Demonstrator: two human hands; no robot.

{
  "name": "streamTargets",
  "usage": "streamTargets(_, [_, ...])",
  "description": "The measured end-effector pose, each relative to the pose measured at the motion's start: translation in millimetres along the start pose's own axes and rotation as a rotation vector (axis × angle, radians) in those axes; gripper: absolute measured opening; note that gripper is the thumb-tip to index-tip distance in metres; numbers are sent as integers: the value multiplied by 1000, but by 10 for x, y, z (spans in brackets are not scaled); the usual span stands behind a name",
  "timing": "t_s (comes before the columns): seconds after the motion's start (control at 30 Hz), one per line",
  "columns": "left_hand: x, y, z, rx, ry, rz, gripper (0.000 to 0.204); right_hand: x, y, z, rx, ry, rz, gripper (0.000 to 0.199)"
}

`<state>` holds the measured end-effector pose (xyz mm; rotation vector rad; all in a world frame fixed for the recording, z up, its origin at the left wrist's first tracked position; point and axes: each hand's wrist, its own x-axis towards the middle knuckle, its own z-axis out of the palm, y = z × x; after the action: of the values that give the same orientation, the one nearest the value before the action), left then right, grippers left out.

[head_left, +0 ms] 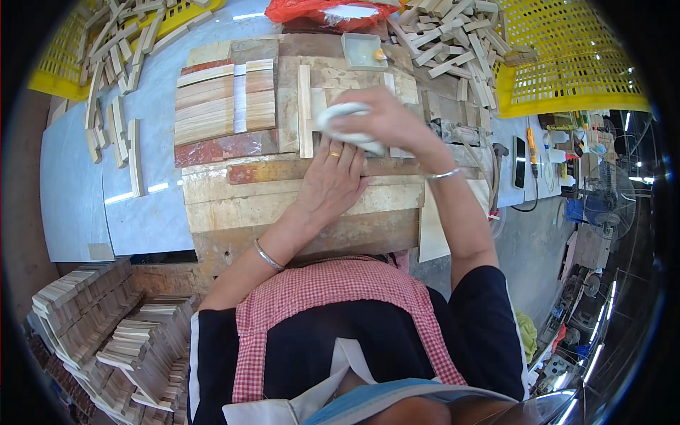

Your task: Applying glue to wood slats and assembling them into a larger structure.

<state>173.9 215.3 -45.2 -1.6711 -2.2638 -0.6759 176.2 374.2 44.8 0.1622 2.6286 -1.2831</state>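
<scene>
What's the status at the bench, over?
Right hand gripping a white object. Left hand close by, partly hidden from view. Wooden strip lying just left of the white object.

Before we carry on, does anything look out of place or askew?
Mainly the wood sticks at upper right: they lie jumbled at odd angles beside the yellow basket, as if tipped out, unlike the neater stacks at lower left. Possibly just loose stock.
</scene>
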Motion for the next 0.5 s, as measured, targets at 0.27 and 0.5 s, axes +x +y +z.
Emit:
streamTargets(0.27, [400, -235, -119, -65, -59, -10, 40, -1871, 1133, -240, 790, 386, 396, 30])
streamTargets(0.5, [729, -453, -153, -248, -84, -49, 23, -2332, 1421, 145, 239, 559, 591, 26])
